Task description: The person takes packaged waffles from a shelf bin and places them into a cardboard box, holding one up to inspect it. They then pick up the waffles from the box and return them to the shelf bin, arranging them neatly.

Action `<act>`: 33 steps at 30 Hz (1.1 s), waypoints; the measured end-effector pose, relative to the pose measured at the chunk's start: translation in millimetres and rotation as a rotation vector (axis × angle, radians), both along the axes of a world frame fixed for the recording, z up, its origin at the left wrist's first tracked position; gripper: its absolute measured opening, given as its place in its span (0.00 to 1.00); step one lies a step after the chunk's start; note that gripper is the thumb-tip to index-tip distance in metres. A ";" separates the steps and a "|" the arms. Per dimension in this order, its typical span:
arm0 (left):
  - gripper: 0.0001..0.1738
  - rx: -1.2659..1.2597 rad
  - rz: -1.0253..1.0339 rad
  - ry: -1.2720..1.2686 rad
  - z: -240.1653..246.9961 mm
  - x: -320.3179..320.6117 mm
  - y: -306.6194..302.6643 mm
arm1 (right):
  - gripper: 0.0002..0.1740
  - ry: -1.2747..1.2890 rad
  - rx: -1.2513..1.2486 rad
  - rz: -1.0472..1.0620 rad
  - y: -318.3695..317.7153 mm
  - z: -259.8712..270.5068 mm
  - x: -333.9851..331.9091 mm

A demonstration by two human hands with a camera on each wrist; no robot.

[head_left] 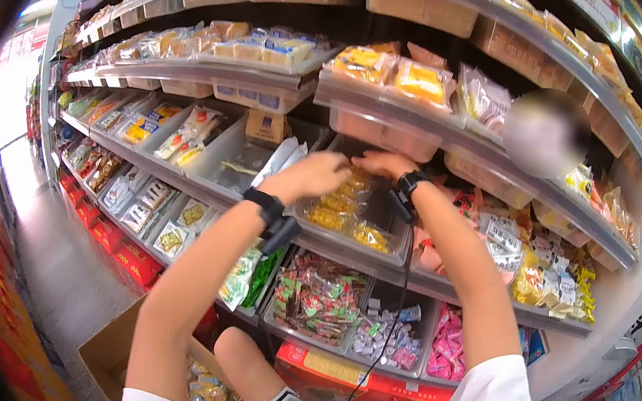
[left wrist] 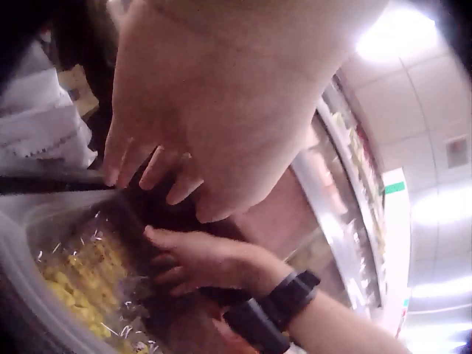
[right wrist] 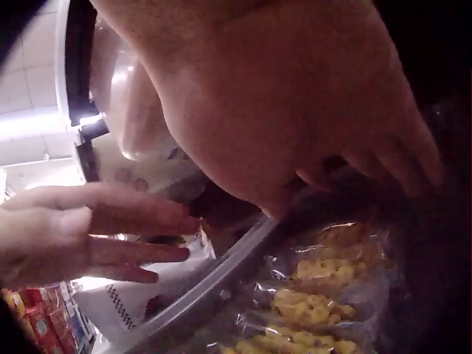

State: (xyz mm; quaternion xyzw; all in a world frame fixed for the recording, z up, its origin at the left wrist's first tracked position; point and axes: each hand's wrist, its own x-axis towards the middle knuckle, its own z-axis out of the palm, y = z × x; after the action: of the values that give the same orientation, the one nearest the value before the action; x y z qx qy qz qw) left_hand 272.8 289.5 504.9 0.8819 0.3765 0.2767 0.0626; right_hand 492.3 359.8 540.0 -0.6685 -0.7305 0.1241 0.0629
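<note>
Clear packets of yellow snacks (head_left: 334,206) lie in rows in a clear plastic bin (right wrist: 203,296) on the middle shelf. Over the back left of this bin is my left hand (head_left: 317,176); its fingers stretch out straight in the right wrist view, with nothing held. My right hand (head_left: 386,164) reaches in at the bin's back, under the shelf above. In the left wrist view its fingers (left wrist: 173,240) are loosely extended and hold nothing. The yellow packets (right wrist: 313,302) sit just below the right fingertips. Deep shadow hides the rear of the bin.
The upper shelf edge (head_left: 395,106) hangs low over both hands. White packets (head_left: 282,156) and a small brown box (head_left: 267,127) stand in the bin to the left. Below are bins of small wrapped sweets (head_left: 318,295). A black cable (head_left: 396,320) hangs down; an open cardboard box (head_left: 105,346) stands beside the knee.
</note>
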 end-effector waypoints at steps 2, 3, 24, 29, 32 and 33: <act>0.24 0.127 -0.019 -0.205 -0.9 -32.1 -26.3 | 0.52 -0.136 0.055 0.028 -23.3 5.7 -12.7; 0.23 0.094 -0.038 -0.312 -4.3 -51.0 -40.2 | 0.47 -0.312 0.083 0.042 -44.2 11.8 -25.3; 0.27 -1.201 1.127 -1.118 -529.3 -330.5 -321.2 | 0.27 -0.355 -0.470 1.261 -263.4 -385.1 -449.0; 0.30 -1.209 1.361 -0.756 -713.0 -360.3 -367.7 | 0.28 -0.278 -0.568 1.176 -258.1 -643.5 -467.5; 0.32 -1.234 1.481 -0.870 -742.3 -349.4 -386.4 | 0.32 -0.260 -0.768 1.011 -263.1 -694.3 -446.2; 0.32 -1.262 1.473 -0.948 -754.1 -345.4 -390.0 | 0.31 -0.228 -0.815 0.934 -262.6 -713.3 -438.8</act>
State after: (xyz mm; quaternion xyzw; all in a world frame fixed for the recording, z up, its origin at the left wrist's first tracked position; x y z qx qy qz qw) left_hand -72.5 -100.5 -249.2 0.0503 0.8265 0.3155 0.4635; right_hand 53.6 97.3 -173.4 -0.2585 -0.8416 0.3347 -0.3360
